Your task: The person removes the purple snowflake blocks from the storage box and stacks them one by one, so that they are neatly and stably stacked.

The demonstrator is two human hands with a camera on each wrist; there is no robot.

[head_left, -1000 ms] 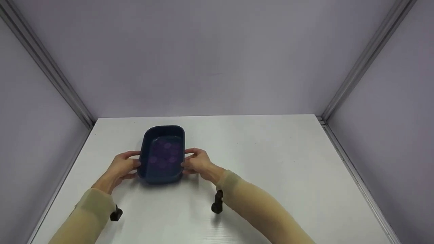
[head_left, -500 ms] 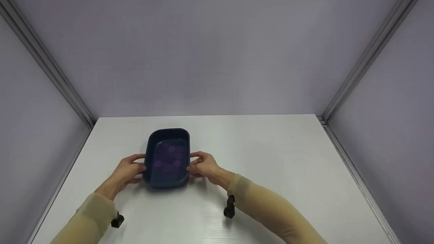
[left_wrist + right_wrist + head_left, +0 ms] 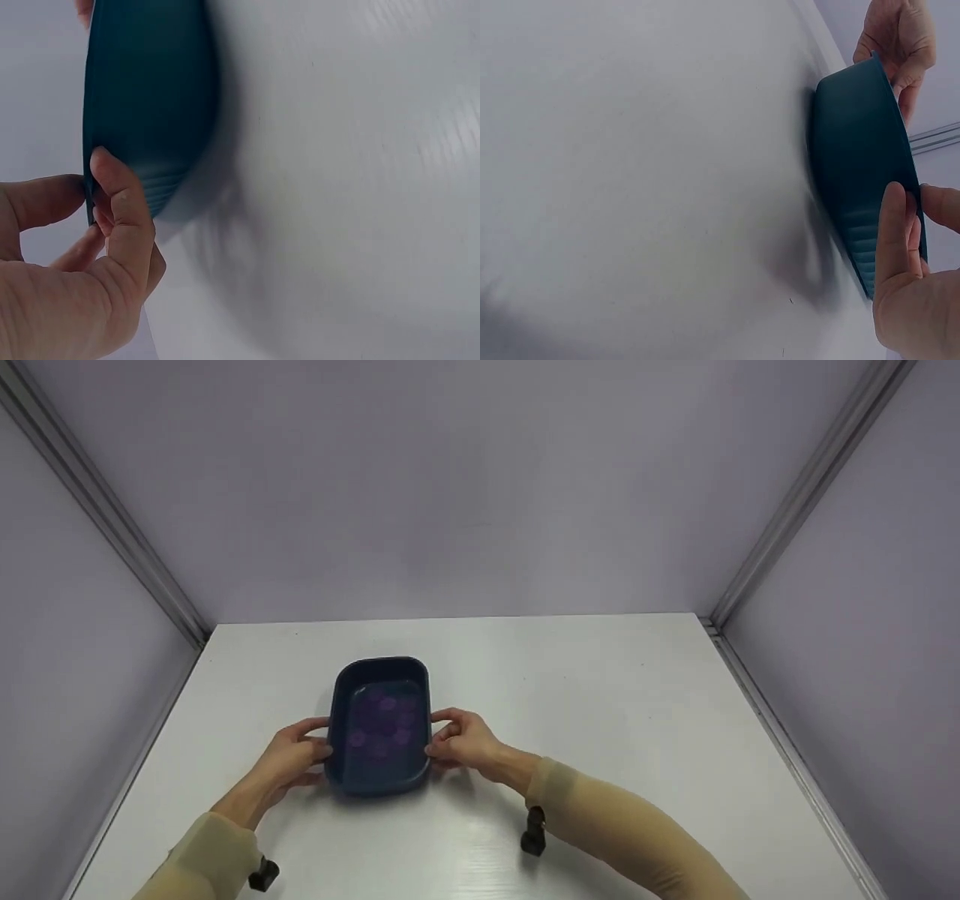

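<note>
Tan sleeves (image 3: pixel 592 829), black wrist-mounted cameras (image 3: pixel 533 832).

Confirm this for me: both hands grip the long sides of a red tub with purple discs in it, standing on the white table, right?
Not quite. The tub is dark blue, not red, as the head view shows. The rest holds: left hand and right hand grip its long sides, purple discs inside, on the white table.

A white bench (image 3: pixel 600 720) fills the lower half of the head view, its surface smooth with a faint sheen near the front edge. Plain lilac-grey walls (image 3: pixel 465 487) close it in at the back and on both sides, with metal rails (image 3: pixel 795 521) running along the corners.
</note>
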